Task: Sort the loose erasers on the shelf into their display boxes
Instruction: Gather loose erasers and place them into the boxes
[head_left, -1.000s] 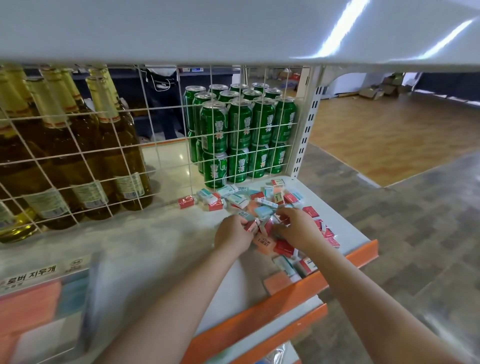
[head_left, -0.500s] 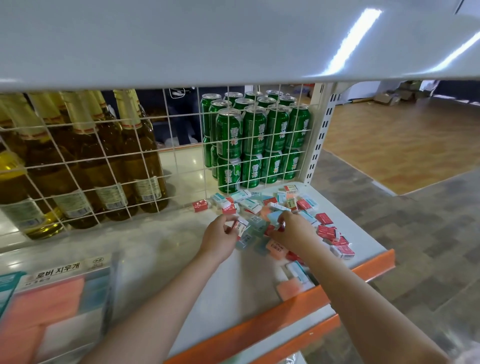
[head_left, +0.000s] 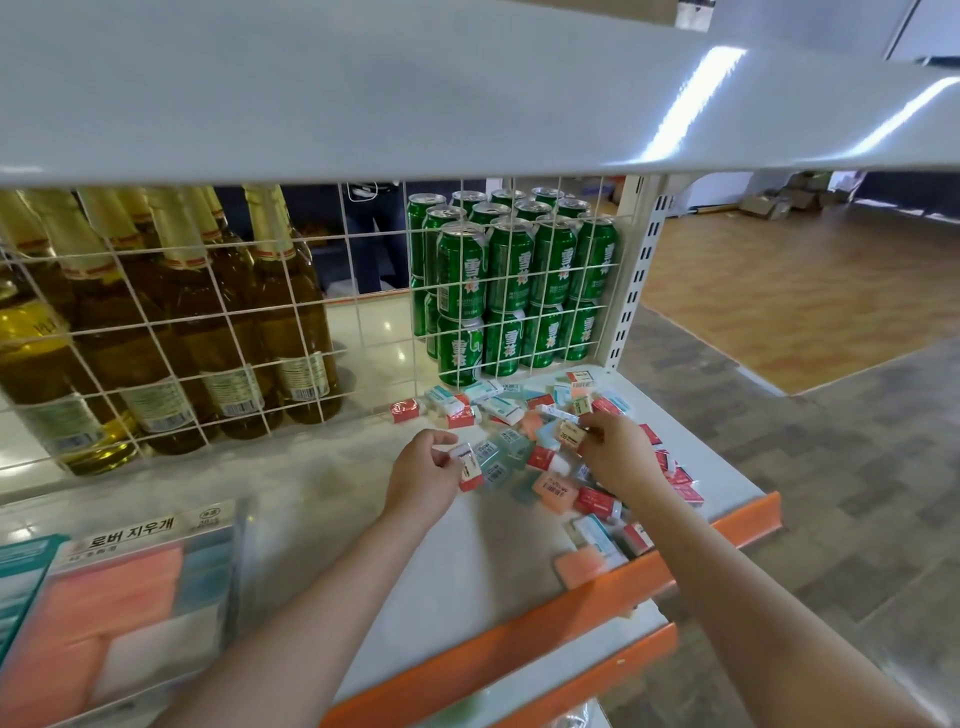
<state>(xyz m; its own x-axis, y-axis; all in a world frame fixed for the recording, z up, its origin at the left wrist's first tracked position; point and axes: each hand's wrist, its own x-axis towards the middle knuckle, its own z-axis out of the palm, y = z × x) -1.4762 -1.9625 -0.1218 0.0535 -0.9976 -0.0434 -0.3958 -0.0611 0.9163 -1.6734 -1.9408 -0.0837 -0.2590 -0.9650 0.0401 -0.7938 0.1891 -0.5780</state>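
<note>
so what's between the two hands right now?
In the head view, loose erasers on the shelf lie between the left hand, holding a red-and-white eraser, and the right hand, holding a cream eraser.

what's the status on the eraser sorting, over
Left hand pinching a red-and-white eraser. Right hand holding a cream eraser. Loose eraser pile unsorted on shelf. Display box near left, nothing blocking.

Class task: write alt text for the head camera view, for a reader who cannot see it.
Two bare hands work over a pile of loose erasers on a white shelf; the left hand pinches a red-and-white eraser, the right hand a small cream one. Behind a wire grid stand bottles and green cans.
</note>
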